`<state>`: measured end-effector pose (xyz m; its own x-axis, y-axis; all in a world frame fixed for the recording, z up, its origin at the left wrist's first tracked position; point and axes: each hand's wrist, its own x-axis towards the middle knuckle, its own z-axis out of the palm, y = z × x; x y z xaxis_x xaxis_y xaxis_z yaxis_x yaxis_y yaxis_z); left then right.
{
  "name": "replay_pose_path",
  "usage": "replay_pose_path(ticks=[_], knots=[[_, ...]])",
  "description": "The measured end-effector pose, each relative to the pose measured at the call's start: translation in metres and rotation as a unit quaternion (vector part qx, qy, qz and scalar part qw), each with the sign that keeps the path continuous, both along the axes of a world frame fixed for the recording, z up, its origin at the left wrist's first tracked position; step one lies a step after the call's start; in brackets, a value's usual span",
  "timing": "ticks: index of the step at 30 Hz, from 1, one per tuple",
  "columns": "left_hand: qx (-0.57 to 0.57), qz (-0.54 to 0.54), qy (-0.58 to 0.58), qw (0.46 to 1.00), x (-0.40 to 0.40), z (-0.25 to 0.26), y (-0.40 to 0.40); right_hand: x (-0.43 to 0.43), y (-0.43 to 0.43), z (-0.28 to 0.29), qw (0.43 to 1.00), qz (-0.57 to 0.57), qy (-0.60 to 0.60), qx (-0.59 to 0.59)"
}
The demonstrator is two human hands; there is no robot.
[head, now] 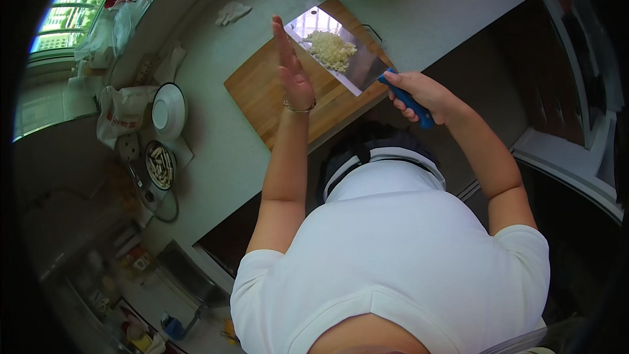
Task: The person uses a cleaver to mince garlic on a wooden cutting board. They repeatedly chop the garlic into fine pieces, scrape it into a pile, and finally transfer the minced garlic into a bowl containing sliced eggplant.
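Note:
In my right hand (415, 96) is the blue handle of a cleaver (366, 61), its broad blade lying flat above the wooden cutting board (265, 83). A pile of pale minced food (331, 50), perhaps garlic, rests on the blade. My left hand (293, 66) is upright on edge just left of the blade, palm towards it, fingers straight and close together, holding nothing. A bracelet circles the left wrist. Whether the blade touches the board cannot be told.
A crumpled white item (233, 13) lies on the counter (211, 88) beyond the board. Along the wall at left are an upturned white bowl (169, 110), a white bag (118, 113) and a bowl of pale pieces (160, 164). Below left is a sink area (191, 273).

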<state>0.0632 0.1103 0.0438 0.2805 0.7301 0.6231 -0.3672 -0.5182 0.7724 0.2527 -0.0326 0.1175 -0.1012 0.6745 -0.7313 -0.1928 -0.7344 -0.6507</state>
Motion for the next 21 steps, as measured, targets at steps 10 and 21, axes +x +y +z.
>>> replay_pose_path(ticks=[10, 21], knots=[[0.215, 0.055, 0.227, 0.948, -0.007, -0.02, 0.01, 0.001, -0.001, 0.003, 0.999, 0.005, 0.022, -0.024], [0.226, 0.03, 0.22, 0.949, -0.023, -0.028, -0.001, 0.0, -0.009, 0.007, 0.998, -0.044, 0.032, 0.012]])
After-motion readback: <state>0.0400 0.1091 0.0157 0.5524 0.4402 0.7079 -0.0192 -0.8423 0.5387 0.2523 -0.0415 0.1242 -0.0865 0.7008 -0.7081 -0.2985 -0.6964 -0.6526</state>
